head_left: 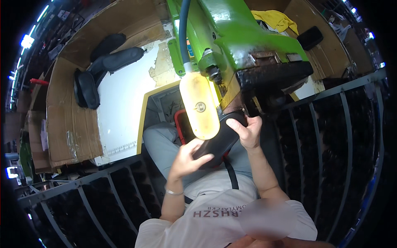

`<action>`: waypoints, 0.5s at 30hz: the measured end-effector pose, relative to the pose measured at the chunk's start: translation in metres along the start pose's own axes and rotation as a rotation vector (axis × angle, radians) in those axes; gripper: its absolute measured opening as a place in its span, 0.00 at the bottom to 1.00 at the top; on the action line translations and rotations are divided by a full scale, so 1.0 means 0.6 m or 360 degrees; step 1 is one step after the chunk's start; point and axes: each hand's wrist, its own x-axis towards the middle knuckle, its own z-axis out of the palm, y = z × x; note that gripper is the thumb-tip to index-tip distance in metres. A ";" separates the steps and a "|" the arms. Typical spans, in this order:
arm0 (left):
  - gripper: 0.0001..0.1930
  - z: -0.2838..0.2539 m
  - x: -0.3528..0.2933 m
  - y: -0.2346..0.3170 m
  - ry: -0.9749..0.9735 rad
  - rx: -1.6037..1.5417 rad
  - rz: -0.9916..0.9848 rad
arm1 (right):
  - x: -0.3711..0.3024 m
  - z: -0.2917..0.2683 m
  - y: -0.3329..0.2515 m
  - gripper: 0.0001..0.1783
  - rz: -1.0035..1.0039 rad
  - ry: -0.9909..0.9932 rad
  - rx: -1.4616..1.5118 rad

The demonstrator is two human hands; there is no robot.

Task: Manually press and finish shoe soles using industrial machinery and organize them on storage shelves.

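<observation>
A black oblong case [219, 140] with rounded ends lies at an angle between my hands, over my lap. My left hand [188, 159] grips its lower left end, thumb on the near face and the other fingers partly hidden behind it. At the upper right end, my right hand [249, 133] holds on with the thumb laid across the top. That far end reaches under the metal working head of a green machine [231, 41]. A pale yellow oval lamp [199, 108] hangs just above the case and covers part of its upper left edge.
Several black cases [122, 58] lie on the white tabletop [120, 111] at left, inside cardboard walls [76, 136]. Further right are a yellow cloth [278, 20] and another black piece [310, 38]. Metal-barred racks [314, 124] holding dark items flank me. A red-rimmed container [180, 124] shows below.
</observation>
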 end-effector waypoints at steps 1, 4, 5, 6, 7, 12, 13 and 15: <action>0.17 0.016 0.027 0.006 0.0034 0.0375 0.0193 | -0.004 0.005 0.002 0.16 -0.0004 -0.0008 0.0003; 0.09 0.074 0.096 0.010 0.0418 0.0302 0.0156 | -0.022 0.012 0.001 0.24 -0.0061 0.0277 -0.0061; 0.07 0.087 0.109 0.018 0.0519 0.0258 0.0261 | -0.047 0.000 0.008 0.26 0.0081 0.0284 -0.0070; 0.06 0.099 0.113 0.025 0.0622 0.0271 0.0330 | -0.076 -0.005 0.024 0.30 0.0095 0.0276 0.0026; 0.07 0.106 0.108 0.028 0.0727 0.0284 0.0393 | -0.108 -0.004 0.020 0.33 0.0214 0.0171 0.0185; 0.05 0.122 0.095 -0.014 0.0674 -0.0104 0.0296 | -0.225 -0.078 0.024 0.22 0.0807 -0.0053 0.0333; 0.05 0.124 0.090 -0.018 0.0661 -0.0096 0.0282 | -0.228 -0.094 0.022 0.19 0.0658 0.0080 0.0307; 0.04 0.118 0.085 -0.028 0.0770 -0.0347 0.0260 | -0.196 -0.108 -0.008 0.13 0.0605 0.0035 0.0470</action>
